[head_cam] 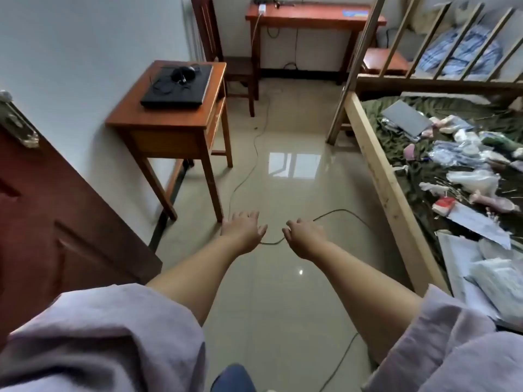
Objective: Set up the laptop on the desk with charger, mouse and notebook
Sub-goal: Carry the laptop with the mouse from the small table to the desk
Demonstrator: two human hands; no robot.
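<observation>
A closed black laptop (177, 87) lies on a small wooden desk (158, 123) against the left wall. On its lid rest a black mouse (184, 71) and a coiled black cable (164, 86). My left hand (243, 230) and my right hand (304, 236) are stretched out over the floor, well short of the desk, fingers apart and holding nothing. A grey notebook-like flat item (407, 117) lies on the bed at the right.
A cable (256, 145) trails across the glossy tiled floor between the desk and my hands. A wooden chair (223, 52) and a second red-brown table (311, 18) stand at the back. A cluttered wooden bed frame (379, 171) fills the right side. A door (56, 222) is at the left.
</observation>
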